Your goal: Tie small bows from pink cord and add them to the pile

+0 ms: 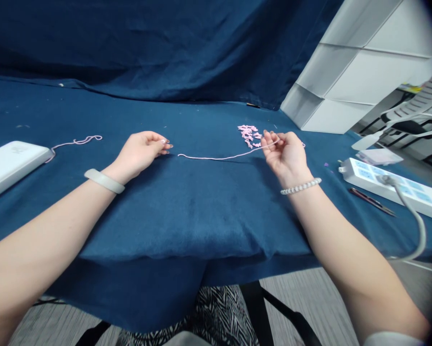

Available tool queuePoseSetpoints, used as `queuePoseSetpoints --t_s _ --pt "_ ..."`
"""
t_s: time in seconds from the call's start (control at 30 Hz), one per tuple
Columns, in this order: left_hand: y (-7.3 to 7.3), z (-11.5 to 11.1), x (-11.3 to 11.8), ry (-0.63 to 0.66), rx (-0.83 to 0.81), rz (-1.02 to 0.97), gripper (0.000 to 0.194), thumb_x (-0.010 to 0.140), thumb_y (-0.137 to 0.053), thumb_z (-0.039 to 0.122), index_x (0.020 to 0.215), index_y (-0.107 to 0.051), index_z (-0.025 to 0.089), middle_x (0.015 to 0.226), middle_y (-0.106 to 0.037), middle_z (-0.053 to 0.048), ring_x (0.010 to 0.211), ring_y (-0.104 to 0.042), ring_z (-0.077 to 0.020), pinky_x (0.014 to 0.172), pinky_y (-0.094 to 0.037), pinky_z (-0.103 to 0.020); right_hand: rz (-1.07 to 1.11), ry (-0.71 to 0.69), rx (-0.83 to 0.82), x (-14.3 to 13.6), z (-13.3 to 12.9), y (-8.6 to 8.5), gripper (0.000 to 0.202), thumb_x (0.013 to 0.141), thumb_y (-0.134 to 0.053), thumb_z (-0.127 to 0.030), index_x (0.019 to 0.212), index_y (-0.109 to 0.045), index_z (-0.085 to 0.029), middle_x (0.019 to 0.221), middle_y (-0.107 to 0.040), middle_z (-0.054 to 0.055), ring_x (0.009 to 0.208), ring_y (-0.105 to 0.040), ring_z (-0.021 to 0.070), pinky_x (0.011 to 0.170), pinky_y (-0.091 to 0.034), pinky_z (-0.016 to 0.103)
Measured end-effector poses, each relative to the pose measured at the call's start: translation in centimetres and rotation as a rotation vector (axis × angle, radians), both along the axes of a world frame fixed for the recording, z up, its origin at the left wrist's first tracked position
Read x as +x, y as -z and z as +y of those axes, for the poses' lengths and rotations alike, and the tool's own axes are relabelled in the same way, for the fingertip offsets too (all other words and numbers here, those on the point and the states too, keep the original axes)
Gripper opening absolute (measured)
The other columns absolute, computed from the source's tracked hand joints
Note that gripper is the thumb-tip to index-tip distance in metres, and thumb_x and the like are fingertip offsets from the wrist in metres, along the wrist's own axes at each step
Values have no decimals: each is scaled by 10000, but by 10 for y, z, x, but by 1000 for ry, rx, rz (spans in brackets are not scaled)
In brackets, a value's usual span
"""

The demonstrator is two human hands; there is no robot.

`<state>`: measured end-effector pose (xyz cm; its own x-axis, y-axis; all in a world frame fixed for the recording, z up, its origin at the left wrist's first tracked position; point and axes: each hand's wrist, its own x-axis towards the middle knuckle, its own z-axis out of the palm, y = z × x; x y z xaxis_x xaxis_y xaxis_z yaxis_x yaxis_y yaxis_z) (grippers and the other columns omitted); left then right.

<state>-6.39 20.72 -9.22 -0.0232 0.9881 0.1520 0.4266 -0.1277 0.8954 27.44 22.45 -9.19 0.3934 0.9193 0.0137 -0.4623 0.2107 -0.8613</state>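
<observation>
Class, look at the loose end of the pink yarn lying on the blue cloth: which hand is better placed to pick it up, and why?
The left hand. Its fingertips rest just beside the free end of the pink yarn, holding nothing. The right hand already pinches the other end.

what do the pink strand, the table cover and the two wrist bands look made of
Pink strand: soft matte yarn or cord, thin and limp. Table cover: dark blue felt-like cloth, matte, creased, draping over the edge. Left wrist band: smooth pale bangle, perhaps jade or resin. Right wrist bracelet: small glossy pearl-like beads.

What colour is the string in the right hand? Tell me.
Pale pink string, pinched by the right hand; head view.
</observation>
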Motion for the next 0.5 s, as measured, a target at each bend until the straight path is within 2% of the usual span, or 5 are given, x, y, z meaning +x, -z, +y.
queuePoseSetpoints --t_s 0.17,0.27,0.37,0.43,0.5 --pt "17 4 0 163 292 628 302 858 -599 377 1061 -694 175 1069 -713 -115 980 -654 -262 930 -468 -395 8 -35 -6 -6 -1 4 248 804 -590 -193 617 -426 -202 637 -497 -27 595 -558 63 649 -546 205" --pt "23 11 3 197 311 704 401 870 -575 450 1120 -685 156 1119 -691 -134 989 -638 -272 934 -465 -407 -79 -114 -3 -12 -4 6 299 831 -621 -324 630 -429 -211 615 -464 -38 486 -442 64 525 -463 228" --pt "25 19 7 212 320 761 355 887 -543 441 1041 -704 164 1071 -693 -128 1002 -619 -278 942 -452 -426 -190 -211 -14 -20 -9 6 322 820 -652 -453 677 -505 -204 667 -530 -25 482 -417 66 494 -401 239" --pt "25 22 10 210 318 782 285 888 -534 393 954 -701 172 1011 -694 -118 987 -613 -275 931 -452 -424 -185 -241 -69 -28 -14 5 307 835 -634 -462 712 -581 -185 733 -599 1 507 -432 63 482 -376 226" --pt "25 22 13 205 319 787 230 883 -527 344 892 -676 169 970 -687 -116 966 -611 -274 912 -457 -419 -146 -250 -129 -38 -19 3 238 848 -621 -368 729 -643 -164 773 -637 19 527 -438 54 471 -356 202"
